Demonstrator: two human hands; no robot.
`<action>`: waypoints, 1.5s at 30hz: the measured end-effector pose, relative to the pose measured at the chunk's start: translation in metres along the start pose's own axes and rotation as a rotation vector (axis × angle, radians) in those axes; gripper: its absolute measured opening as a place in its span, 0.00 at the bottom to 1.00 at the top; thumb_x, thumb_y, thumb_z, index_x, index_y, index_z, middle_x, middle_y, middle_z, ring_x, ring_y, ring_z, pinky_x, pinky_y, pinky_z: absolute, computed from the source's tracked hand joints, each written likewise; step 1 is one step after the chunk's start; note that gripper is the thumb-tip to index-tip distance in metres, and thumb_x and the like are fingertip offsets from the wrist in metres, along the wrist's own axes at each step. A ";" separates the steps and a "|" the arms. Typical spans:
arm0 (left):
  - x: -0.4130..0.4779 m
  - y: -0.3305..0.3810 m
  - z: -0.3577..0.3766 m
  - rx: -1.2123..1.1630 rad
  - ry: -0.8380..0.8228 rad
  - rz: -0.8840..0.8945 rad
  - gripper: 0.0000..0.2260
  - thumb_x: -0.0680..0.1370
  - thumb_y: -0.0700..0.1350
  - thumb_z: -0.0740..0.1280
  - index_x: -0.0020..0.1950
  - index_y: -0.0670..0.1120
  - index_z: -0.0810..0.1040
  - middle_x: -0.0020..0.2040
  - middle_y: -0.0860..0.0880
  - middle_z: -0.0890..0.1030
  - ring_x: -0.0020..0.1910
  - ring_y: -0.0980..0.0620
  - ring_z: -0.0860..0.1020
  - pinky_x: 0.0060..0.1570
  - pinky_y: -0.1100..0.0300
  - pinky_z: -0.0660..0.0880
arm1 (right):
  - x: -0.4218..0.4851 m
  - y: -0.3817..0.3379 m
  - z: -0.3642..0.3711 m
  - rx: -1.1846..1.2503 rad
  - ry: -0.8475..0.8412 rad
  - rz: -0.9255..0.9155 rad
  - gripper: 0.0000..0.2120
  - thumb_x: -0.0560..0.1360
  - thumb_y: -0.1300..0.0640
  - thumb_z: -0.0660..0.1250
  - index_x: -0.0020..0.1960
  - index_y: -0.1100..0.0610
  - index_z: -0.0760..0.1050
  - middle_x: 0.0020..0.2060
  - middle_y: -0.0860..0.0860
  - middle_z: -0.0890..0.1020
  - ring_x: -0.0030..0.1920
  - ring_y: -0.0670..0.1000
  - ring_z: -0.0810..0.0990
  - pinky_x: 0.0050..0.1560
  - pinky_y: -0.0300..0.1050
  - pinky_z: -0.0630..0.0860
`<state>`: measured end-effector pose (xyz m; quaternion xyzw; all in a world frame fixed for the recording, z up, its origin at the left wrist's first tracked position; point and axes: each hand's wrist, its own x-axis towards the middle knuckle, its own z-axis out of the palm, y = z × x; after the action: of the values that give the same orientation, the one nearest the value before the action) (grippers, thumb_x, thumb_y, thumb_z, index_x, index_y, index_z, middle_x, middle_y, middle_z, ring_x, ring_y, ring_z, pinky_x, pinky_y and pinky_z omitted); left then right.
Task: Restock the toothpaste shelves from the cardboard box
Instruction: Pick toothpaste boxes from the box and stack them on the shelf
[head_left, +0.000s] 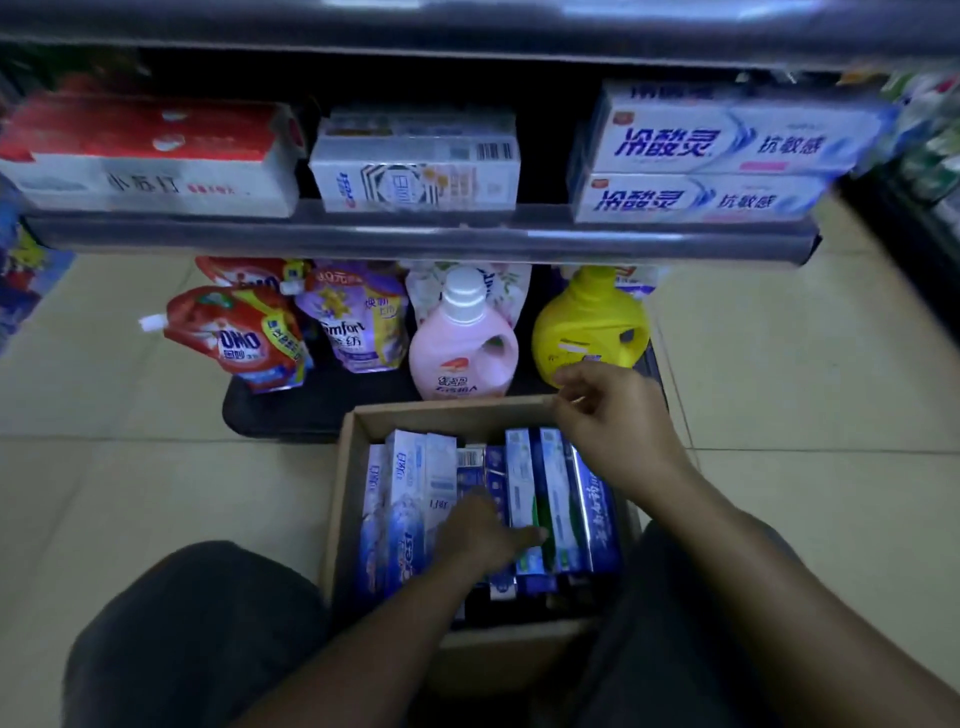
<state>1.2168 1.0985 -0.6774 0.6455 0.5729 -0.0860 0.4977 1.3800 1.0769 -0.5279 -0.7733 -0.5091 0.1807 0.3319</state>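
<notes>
An open cardboard box (340, 493) stands on the floor between my knees, packed with upright blue and white toothpaste cartons (405, 499). My left hand (483, 535) reaches down into the middle of the box; its fingers curl down around a dark blue carton (493, 467) and its thumb lies against a green and white carton (524, 483). My right hand (608, 410) hovers over the box's far right corner, fingers loosely curled, holding nothing. On the shelf (415, 236) above lie white and blue toothpaste cartons (727, 145), a white pack (415, 171) and red and white cartons (145, 156).
Under the shelf, on a dark base, stand red OMO pouches (244, 338), a purple Comfort pouch (358, 322), a pink bottle (462, 348) and a yellow bottle (587, 322). Beige floor tiles lie on both sides. My knees (197, 623) flank the box.
</notes>
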 end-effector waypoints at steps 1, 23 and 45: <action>0.002 -0.006 0.007 -0.022 -0.005 -0.017 0.38 0.69 0.66 0.77 0.70 0.47 0.71 0.66 0.49 0.77 0.61 0.47 0.78 0.53 0.55 0.75 | 0.000 0.004 0.000 0.009 0.002 0.004 0.11 0.73 0.55 0.74 0.56 0.51 0.85 0.40 0.44 0.84 0.43 0.48 0.84 0.50 0.50 0.81; -0.027 0.005 -0.049 -0.421 -0.013 0.229 0.09 0.74 0.40 0.77 0.52 0.51 0.85 0.43 0.51 0.88 0.40 0.54 0.86 0.44 0.56 0.80 | 0.018 0.032 -0.004 0.119 -0.120 0.118 0.19 0.74 0.50 0.76 0.64 0.50 0.80 0.54 0.46 0.84 0.50 0.46 0.84 0.53 0.45 0.80; -0.004 0.010 0.061 -0.246 -0.072 -0.156 0.29 0.57 0.70 0.75 0.41 0.46 0.82 0.34 0.53 0.83 0.36 0.55 0.82 0.33 0.60 0.78 | 0.018 0.061 -0.073 0.772 0.121 0.204 0.16 0.74 0.63 0.75 0.60 0.62 0.77 0.45 0.58 0.87 0.50 0.64 0.86 0.49 0.57 0.84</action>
<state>1.2520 1.0523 -0.6997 0.5297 0.6091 -0.0767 0.5852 1.4739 1.0534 -0.5172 -0.6474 -0.3040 0.3448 0.6079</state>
